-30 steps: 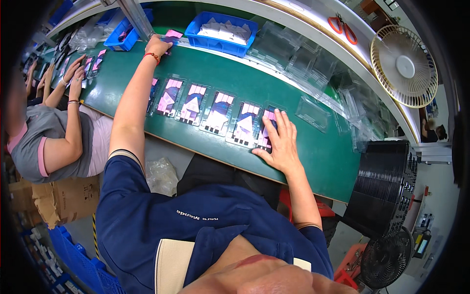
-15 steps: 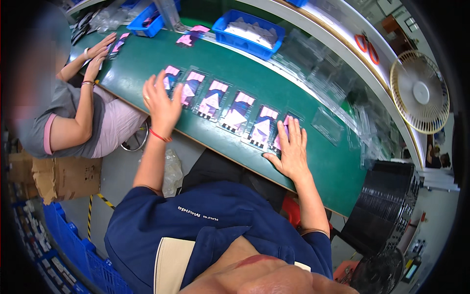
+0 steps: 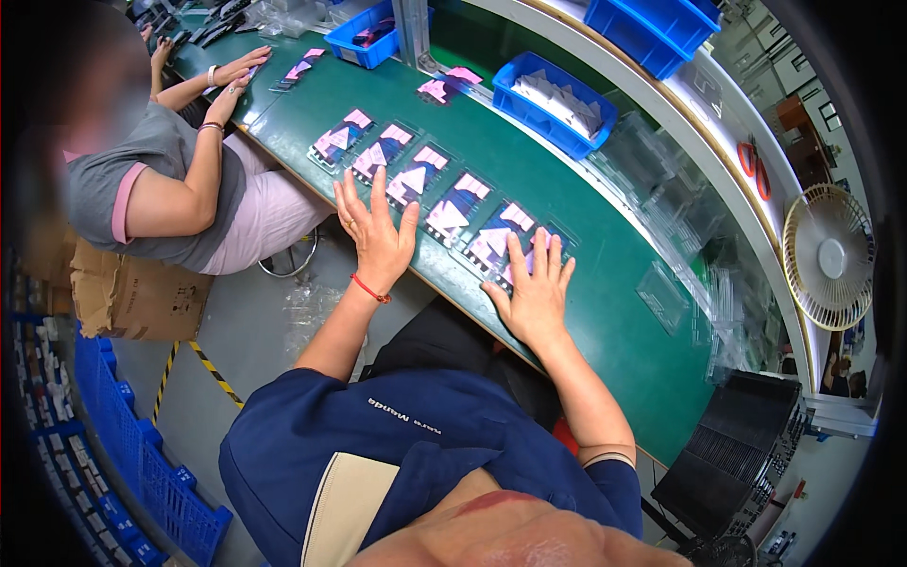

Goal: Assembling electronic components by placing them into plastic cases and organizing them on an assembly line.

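A row of flat clear plastic packs with pink and dark printed cards (image 3: pixel 457 203) lies along the green table. My left hand (image 3: pixel 380 241) is at the near edge of this row, fingers spread, its fingertips by the second pack from the left (image 3: pixel 383 151). Nothing is held in it. At the right end of the row, my right hand (image 3: pixel 535 300) rests palm down with fingers apart, partly covering the last pack (image 3: pixel 557 244). Its index fingertip reaches the pack beside it (image 3: pixel 499 231).
Across the table (image 3: pixel 605 350) stand blue bins (image 3: pixel 553 132), one with white pieces. Clear plastic sheets (image 3: pixel 663 298) lie to the right, near a black stack (image 3: pixel 732 444) and a fan (image 3: pixel 829 257). A co-worker (image 3: pixel 175 203) sits at left, hands on the table.
The view has shifted. My left hand has moved right along the row from the leftmost pack, uncovering it. My right hand has slid slightly left and stays at the right end.
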Available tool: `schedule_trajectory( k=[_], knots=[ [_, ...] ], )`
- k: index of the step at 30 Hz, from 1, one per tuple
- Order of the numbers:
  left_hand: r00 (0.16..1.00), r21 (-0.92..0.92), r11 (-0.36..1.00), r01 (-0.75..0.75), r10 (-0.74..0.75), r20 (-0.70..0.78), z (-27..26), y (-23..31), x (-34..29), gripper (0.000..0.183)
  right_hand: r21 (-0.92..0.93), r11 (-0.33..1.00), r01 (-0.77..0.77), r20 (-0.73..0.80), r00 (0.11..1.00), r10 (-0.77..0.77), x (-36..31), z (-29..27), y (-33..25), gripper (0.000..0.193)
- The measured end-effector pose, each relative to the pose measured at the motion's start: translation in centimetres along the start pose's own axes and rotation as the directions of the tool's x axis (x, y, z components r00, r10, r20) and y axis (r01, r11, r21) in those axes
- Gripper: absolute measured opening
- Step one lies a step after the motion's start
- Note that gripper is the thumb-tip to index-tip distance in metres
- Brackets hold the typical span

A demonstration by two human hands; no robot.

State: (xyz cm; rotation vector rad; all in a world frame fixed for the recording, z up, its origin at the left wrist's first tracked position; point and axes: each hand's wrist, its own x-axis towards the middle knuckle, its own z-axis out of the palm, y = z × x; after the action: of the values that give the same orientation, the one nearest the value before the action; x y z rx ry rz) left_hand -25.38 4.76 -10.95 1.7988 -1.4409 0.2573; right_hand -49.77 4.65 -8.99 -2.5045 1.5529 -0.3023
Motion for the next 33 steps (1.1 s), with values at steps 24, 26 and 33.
schedule_trajectory(
  k=[24, 26, 33],
  knots=[
    [0.834, -0.691, 0.470, -0.549, 0.257, -0.488, -11.0, 6.5, 7.2, 0.063, 0.187, 0.981, 0.055, -0.390, 0.920, 0.023, 5.7, -0.5, -1.5, 0.085],
    [0.785, -0.805, -0.122, -0.580, 0.178, -0.593, -13.2, 9.6, 8.6, 0.075, 0.024, 0.992, -0.126, -0.472, 0.873, 0.122, 1.2, -3.9, 3.5, 0.079],
    [0.839, -0.783, -0.397, -0.479, 0.055, -0.541, -12.4, 16.1, 8.6, 0.064, -0.487, 0.379, -0.787, -0.783, 0.585, 0.209, -21.3, -23.0, 15.1, 0.048]
  ],
)
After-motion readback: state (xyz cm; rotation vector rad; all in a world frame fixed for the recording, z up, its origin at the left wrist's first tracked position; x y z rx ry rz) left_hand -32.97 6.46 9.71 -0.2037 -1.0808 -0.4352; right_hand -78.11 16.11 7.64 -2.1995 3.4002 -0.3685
